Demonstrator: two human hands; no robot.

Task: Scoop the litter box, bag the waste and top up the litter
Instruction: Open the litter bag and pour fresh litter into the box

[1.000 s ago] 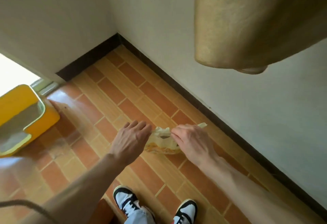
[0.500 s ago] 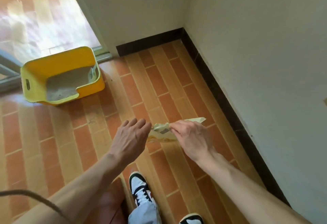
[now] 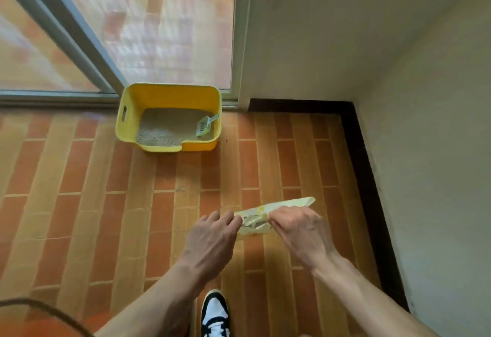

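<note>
Left hand [image 3: 212, 241] and right hand [image 3: 300, 233] both out in front at about the same height, backs up, held over the tiled floor [image 3: 79, 203]. Between them a pale yellow plastic bag [image 3: 268, 210], crumpled and partly folded. Right hand grips it: fingers curled round the bag's near part, one long folded end sticking out past the knuckles toward the right wall [image 3: 425, 177]. Left hand has its fingertips on the bag's left end, fingers bent and bunched; whether it truly pinches the plastic or only touches it cannot be told, since the fingertips are hidden under the hand. Bag is off the floor, hanging between the two hands.

Yellow litter box [image 3: 170, 97] sits on the floor well ahead of the hands, slightly to their left, its back wall against the threshold of the glass sliding door [image 3: 159, 31]. Low entry cut faces the person. Grey-beige litter [image 3: 167, 128] covers the bottom. A pale slotted scoop [image 3: 204, 126] lies inside at the box's right side, head down on the litter, handle leaning up against the right wall of the box. Slot handle visible in the box's left wall.

Dark skirting [image 3: 366, 177] runs along the base of the right wall and across the short wall beside the door. One black and white sneaker [image 3: 214, 312] at the bottom edge, below the hands. A thin dark cord [image 3: 39, 307] curves in at the bottom left corner.
</note>
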